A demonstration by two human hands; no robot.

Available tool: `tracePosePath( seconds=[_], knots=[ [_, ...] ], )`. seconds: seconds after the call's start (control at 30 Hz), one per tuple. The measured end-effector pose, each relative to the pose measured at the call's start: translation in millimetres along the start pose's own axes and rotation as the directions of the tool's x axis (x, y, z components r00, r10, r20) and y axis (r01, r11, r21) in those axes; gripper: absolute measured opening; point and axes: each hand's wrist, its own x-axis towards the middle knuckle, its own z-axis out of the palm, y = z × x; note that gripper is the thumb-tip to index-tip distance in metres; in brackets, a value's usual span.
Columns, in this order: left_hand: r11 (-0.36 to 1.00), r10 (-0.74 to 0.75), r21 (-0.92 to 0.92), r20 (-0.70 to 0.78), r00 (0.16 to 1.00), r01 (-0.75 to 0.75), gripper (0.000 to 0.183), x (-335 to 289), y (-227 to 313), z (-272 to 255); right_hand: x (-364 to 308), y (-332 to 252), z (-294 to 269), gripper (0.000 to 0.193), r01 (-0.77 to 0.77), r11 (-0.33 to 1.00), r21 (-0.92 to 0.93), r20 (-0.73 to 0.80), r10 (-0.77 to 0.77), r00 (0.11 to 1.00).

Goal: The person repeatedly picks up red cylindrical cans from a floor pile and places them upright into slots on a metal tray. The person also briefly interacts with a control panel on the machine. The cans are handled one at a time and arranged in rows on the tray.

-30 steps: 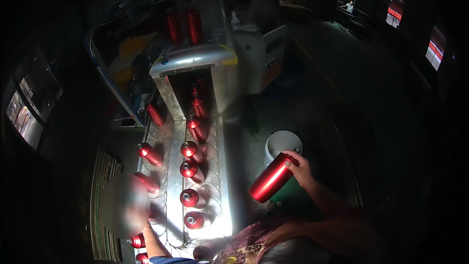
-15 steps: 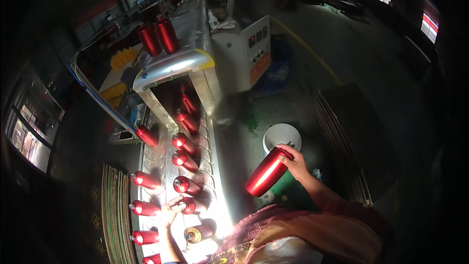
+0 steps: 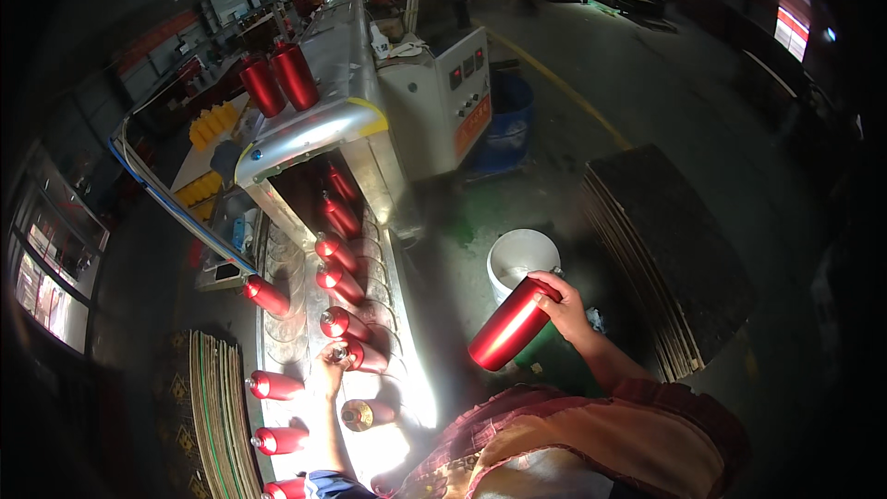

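My right hand point(image 3: 560, 303) is wrapped round the neck end of a glossy red bottle point(image 3: 508, 331) and holds it tilted in the air, its base toward the lower left. On the lit conveyor, my left hand point(image 3: 330, 371) has its fingers closed at the metal-topped neck of another red bottle point(image 3: 368, 358). Just nearer to me stands a red bottle with a tan top point(image 3: 370, 414). Farther along the same lane, several red bottles point(image 3: 340, 284) lead up to the tunnel mouth. Another lane of red bottles point(image 3: 279, 385) runs to the left of my forearm.
The metal tunnel machine point(image 3: 314, 140) carries two red bottles on its roof point(image 3: 292, 76). A white bucket point(image 3: 523, 242) stands on the floor behind my right hand. Stacked boards lie at right point(image 3: 665, 249) and left point(image 3: 217, 407). A blue barrel point(image 3: 510, 125) stands beside the control box point(image 3: 462, 92).
Bottles in the lane by my left hand have shifted toward the tunnel; those in the left lane came nearer. My left hand moved forward with its bottle. My right hand still holds its bottle.
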Motion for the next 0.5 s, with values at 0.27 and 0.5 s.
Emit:
tracePosePath(
  seconds=[0.27,0.5],
  knots=[
    [0.969,0.204,0.19,-0.261,0.944,-0.157,0.052,-9,59,4,4,0,-16,0.036,-0.017,0.998,0.052,-0.053,0.02,0.998],
    [0.958,0.14,-0.223,-0.174,0.975,-0.178,0.023,-72,142,50,20,10,-17,0.037,-0.042,0.994,0.102,0.069,0.035,0.997]
  ],
)
